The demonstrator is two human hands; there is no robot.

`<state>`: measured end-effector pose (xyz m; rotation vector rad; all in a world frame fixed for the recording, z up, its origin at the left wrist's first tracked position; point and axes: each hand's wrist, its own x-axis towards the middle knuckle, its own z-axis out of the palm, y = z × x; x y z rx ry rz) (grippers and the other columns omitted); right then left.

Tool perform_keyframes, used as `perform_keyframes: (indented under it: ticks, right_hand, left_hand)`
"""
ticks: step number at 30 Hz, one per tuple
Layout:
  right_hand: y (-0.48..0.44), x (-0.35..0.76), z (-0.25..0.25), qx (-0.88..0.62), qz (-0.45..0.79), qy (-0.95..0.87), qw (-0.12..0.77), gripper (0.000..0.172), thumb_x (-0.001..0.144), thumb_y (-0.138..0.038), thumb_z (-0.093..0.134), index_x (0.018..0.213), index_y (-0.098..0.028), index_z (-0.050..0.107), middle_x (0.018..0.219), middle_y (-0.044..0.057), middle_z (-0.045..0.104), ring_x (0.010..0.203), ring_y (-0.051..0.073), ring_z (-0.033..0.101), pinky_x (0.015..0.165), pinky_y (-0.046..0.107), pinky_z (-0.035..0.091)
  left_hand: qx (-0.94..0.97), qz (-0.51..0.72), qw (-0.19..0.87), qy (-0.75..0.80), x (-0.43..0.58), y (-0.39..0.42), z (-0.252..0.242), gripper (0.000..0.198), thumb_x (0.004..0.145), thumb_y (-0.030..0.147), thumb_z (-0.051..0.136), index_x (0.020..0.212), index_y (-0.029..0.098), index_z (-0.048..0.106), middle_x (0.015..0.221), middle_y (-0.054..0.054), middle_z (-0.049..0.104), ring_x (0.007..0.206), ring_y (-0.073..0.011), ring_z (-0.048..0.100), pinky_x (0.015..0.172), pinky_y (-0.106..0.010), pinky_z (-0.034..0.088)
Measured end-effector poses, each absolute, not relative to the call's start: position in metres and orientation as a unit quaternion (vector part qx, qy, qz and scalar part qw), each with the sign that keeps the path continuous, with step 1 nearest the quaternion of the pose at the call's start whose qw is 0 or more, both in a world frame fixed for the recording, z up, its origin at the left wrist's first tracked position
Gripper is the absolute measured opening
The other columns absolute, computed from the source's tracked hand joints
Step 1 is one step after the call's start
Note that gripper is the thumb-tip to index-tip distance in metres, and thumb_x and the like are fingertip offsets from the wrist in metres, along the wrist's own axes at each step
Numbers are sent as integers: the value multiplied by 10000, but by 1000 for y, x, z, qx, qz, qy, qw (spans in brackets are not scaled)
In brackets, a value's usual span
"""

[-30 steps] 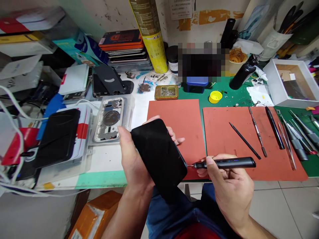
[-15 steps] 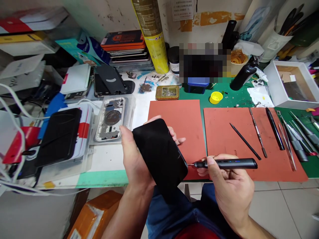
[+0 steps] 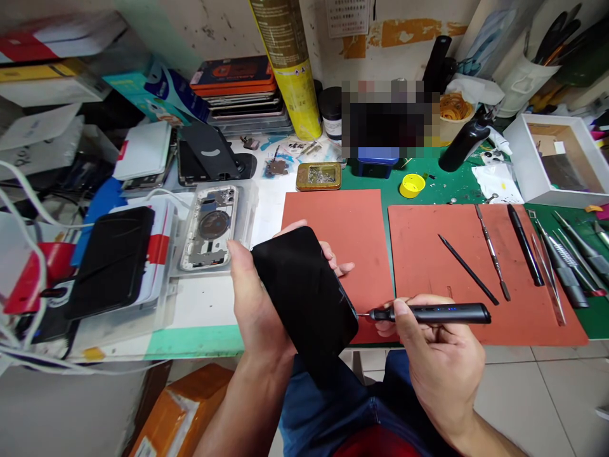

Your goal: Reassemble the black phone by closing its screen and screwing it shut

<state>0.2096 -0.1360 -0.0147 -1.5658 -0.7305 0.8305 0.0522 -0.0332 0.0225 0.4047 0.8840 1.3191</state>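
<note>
My left hand (image 3: pixel 252 304) grips a black phone (image 3: pixel 304 298), screen up and tilted, held over the bench's front edge. Its fingers wrap round the phone's far side. My right hand (image 3: pixel 438 362) is closed round a black electric screwdriver (image 3: pixel 432 313) held level. The thin bit touches the phone's bottom edge, at its right. Both hands hover above the left red mat (image 3: pixel 347 235).
A second red mat (image 3: pixel 476 304) carries a black spudger (image 3: pixel 469 270), a metal pry tool (image 3: pixel 492 252), a black pen-like tool (image 3: pixel 524 244) and tweezers (image 3: pixel 566 260). A bare phone frame (image 3: pixel 209 227), a yellow cap (image 3: pixel 412 185), a gold tin (image 3: pixel 318 176), a white box (image 3: pixel 561 158) and a tall can (image 3: pixel 290 70) stand behind.
</note>
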Motion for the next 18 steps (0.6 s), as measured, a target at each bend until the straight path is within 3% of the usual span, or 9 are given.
perform_keyframes:
  ticks: [11,18]
  right_hand:
    - [-136,211,-15,-683,351,-307,563,262,949,-455,889,907,-222,776,643,15,789,569,233,820,509,255,654]
    - [-137,209,-16,-666,361,-298,580,235,957,-423,896,944,-222,773,700,28,825,597,228,836,558,253,682]
  left_hand:
    - [175,586,681,402,53,-33,25,842,1072,860,328,1160,195,838,862,-134,771,815,-276,755,839,-530,724]
    - [176,584,685,399,51,-33,23,837,1061,870,353,1138,191,836,876,-144,782,835,-285,770,851,-543,725]
